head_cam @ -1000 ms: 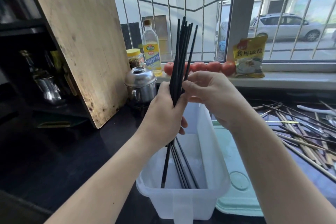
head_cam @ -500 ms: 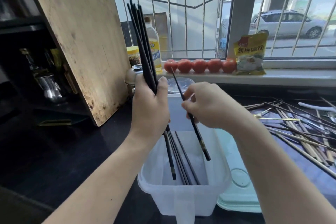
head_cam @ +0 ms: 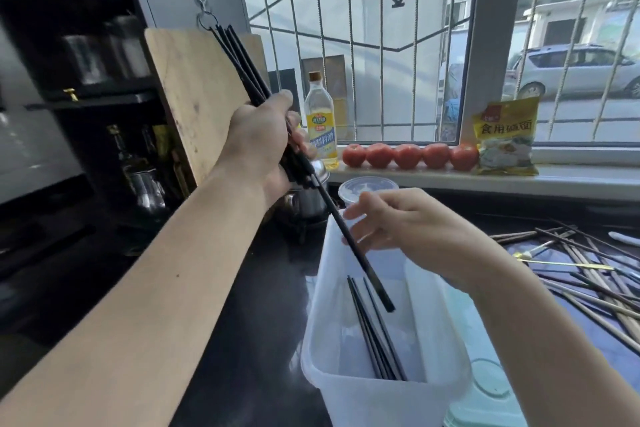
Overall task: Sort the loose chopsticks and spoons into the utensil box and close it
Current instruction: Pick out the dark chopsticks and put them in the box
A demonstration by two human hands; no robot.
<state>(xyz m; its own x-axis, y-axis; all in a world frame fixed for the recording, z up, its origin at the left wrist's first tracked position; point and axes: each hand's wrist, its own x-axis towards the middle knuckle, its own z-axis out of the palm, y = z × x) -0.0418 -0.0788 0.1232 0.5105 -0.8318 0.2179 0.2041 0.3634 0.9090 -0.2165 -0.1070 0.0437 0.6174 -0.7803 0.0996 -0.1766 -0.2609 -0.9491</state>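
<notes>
My left hand [head_cam: 261,146] grips a bundle of black chopsticks [head_cam: 242,62], tilted up and to the left in front of the cutting board. Below it, my right hand [head_cam: 401,224] pinches a single black chopstick [head_cam: 367,270] at the fingertips; its lower end points down into the translucent white utensil box [head_cam: 349,399]. Several black chopsticks [head_cam: 375,340] lie on the box floor. The pale green lid [head_cam: 485,388] lies beside the box on the right. Loose wooden and dark chopsticks [head_cam: 588,274] are piled on the counter at the right, with a white spoon [head_cam: 623,237] at the edge.
A wooden cutting board [head_cam: 197,97] leans at the back left. A steel pot [head_cam: 308,199], a round plastic container [head_cam: 363,185] and an oil bottle [head_cam: 320,121] stand behind the box. Tomatoes [head_cam: 408,156] and a yellow packet [head_cam: 505,139] sit on the windowsill.
My left hand has lifted its bundle up and leftward, tilting it more. My right hand has moved the single chopstick lower, towards the box.
</notes>
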